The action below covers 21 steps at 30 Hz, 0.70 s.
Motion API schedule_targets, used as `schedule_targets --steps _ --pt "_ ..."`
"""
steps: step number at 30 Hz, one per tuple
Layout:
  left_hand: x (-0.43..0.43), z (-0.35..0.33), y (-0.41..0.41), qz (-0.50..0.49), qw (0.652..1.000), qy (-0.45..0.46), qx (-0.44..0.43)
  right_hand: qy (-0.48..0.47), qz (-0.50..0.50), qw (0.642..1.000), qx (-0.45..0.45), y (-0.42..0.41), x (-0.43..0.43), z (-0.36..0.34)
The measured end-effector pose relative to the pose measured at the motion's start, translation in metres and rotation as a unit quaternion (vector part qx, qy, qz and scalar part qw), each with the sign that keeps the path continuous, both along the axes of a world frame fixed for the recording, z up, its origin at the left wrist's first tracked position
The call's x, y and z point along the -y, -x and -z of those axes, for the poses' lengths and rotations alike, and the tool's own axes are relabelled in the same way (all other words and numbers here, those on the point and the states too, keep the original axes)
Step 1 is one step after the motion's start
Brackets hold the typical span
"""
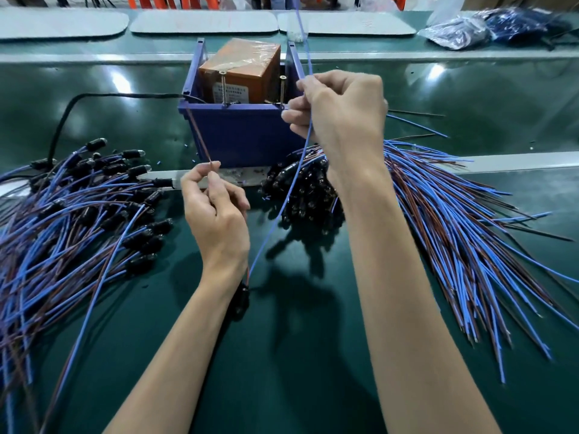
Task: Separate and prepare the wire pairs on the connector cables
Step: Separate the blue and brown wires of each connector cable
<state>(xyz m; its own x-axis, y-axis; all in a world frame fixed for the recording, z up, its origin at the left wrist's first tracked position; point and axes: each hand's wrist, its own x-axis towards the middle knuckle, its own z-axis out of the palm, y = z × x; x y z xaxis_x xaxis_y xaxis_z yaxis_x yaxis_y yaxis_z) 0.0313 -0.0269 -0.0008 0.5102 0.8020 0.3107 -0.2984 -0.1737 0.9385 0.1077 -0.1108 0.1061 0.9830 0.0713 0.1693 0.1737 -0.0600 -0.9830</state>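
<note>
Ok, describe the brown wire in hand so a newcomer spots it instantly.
Find the central blue bin. One brown wire slants from its front-left corner down to the left hand, which pinches it. Unlike the heaped wires, it stands alone, lifted.

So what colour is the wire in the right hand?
Blue. The head view shows the wire in the right hand best.

One bin (244, 136), one box (247, 70), two screws (223, 87), two cable heaps (78, 208), three mats (203, 23)
</note>
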Motion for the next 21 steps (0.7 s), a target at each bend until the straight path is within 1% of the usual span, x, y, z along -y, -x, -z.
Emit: schedule_targets --steps 4,8,13,17,21 --pt "-0.001 0.0 -0.001 -0.023 1.0 0.014 -0.015 0.102 0.019 0.994 0.037 -0.008 0.012 0.003" --pt "-0.002 -0.001 -0.001 -0.027 0.999 0.013 -0.032 0.18 0.007 0.983 0.034 -0.012 0.018 0.006" --pt "0.0 0.001 -0.001 -0.011 0.998 -0.004 -0.054 0.25 -0.02 0.967 0.03 -0.016 0.02 0.007" --pt "-0.002 0.002 -0.002 -0.013 0.999 0.003 -0.044 0.263 -0.048 0.963 0.012 -0.016 0.02 0.008" --pt "-0.002 0.002 -0.002 -0.017 1.0 0.003 -0.025 0.27 -0.054 0.961 -0.001 -0.018 0.018 0.009"
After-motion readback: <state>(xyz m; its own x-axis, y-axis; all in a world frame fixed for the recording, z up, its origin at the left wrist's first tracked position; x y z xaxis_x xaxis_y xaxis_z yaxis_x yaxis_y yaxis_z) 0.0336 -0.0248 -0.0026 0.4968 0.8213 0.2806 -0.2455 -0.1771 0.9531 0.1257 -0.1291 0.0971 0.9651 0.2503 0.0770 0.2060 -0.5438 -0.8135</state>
